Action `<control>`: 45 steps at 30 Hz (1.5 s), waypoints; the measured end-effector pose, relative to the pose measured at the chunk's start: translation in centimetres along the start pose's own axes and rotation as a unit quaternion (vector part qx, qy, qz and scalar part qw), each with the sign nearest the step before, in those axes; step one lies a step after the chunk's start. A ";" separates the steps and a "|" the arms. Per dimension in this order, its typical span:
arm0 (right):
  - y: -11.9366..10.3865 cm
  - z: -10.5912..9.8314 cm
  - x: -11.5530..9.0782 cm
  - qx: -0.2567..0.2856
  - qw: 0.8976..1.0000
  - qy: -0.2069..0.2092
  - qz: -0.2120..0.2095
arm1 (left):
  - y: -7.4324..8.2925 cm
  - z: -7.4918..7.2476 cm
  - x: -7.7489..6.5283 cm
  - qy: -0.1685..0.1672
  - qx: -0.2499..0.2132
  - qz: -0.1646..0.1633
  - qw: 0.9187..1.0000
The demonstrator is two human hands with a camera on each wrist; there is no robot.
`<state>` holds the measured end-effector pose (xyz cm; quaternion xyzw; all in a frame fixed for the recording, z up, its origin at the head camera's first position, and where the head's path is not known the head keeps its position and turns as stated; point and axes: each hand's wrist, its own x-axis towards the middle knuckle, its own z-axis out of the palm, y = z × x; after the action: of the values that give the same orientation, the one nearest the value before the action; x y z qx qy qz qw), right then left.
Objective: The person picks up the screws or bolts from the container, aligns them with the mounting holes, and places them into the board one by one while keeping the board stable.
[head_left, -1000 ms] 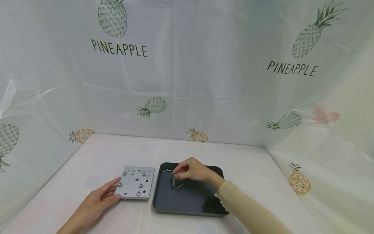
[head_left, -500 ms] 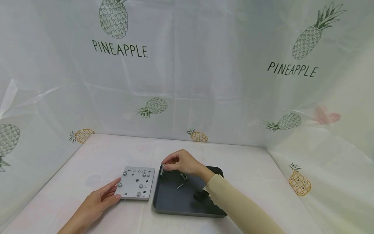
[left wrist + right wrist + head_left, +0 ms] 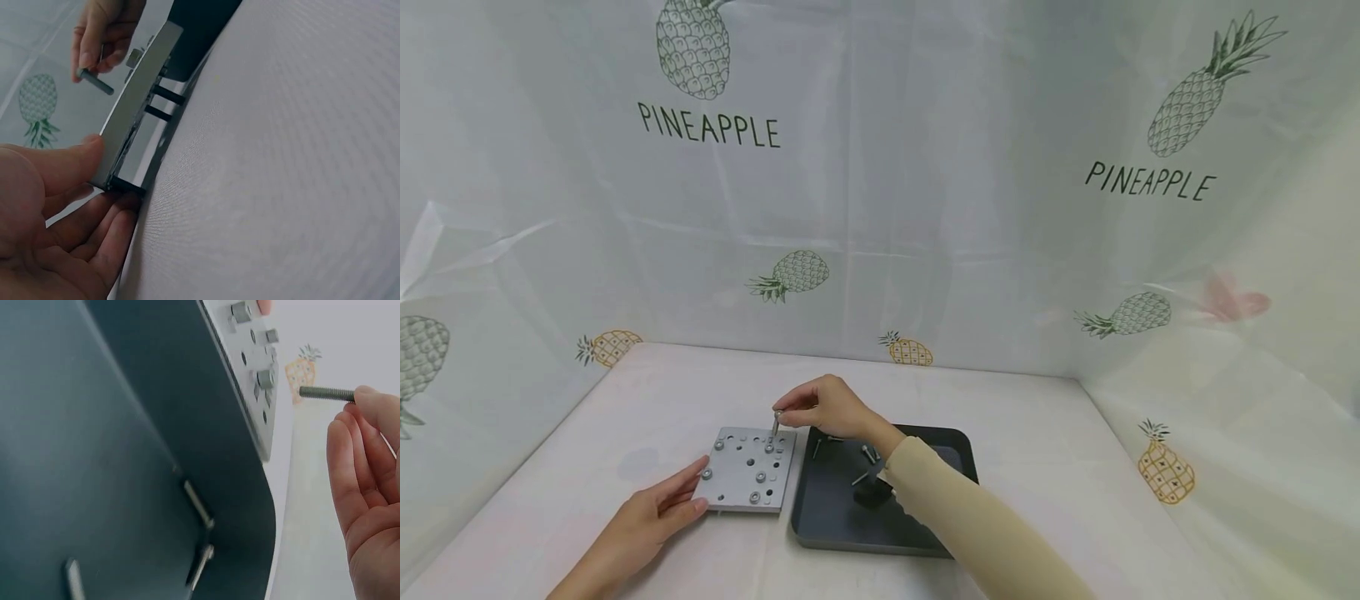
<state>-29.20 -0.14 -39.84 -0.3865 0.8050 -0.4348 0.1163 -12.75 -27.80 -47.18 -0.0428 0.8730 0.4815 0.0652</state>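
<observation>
- Silver-grey metal is seen in the square plate (image 3: 737, 469), which is held above the white table covering (image 3: 700, 392), just to the left of the dark tray (image 3: 831, 521).
- Its left edge is gripped by the left hand (image 3: 651, 518), with the thumb laid on the upper side and the other fingers curled beneath.
- Five socket-head screws (image 3: 761, 477) are set in the plate among open holes; below it, shanks are seen sticking out in the left wrist view.
- One loose screw (image 3: 327, 394) is pinched at its head by the thumb and fingertips of the right hand (image 3: 826, 408); it is held over the plate's far right part, its tip apart from the surface.
- Several more screws (image 3: 199, 504) are scattered on the tray floor, some near its far left corner.
- The tray is crossed by a cream sleeve (image 3: 970, 508).
</observation>
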 end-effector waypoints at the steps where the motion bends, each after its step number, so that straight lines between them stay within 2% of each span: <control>1: -0.1 0.3 0.3 -0.003 1.000 0.000 -0.002 | 0.0 0.0 0.0 0.000 0.001 0.001 1.000; 6: -0.6 1.4 1.7 -0.016 1.000 -0.001 -0.010 | 0.0 0.0 0.1 0.001 0.005 0.007 1.000; 13: -0.6 2.6 3.1 -0.008 1.000 0.002 0.002 | 0.2 0.2 0.4 0.001 -0.003 0.002 1.000; 21: -0.8 4.1 4.7 -0.033 0.999 -0.003 -0.008 | 0.2 0.1 0.3 0.005 -0.001 0.009 1.000; 29: -0.8 4.8 5.0 -0.057 0.998 0.000 -0.012 | 0.2 0.0 0.1 0.003 -0.012 0.017 1.000; 34: -0.8 5.1 5.1 -0.053 0.999 0.001 -0.011 | 0.1 -0.1 0.0 0.004 -0.009 0.016 1.000; 45: -0.6 5.6 5.5 -0.067 0.998 -0.014 -0.015 | -0.2 -0.2 -0.1 0.002 -0.015 0.017 1.000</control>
<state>-29.70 -7.77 -41.93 -0.4115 0.8248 -0.3760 0.0948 -12.64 -28.13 -47.22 -0.0297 0.8666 0.4951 0.0545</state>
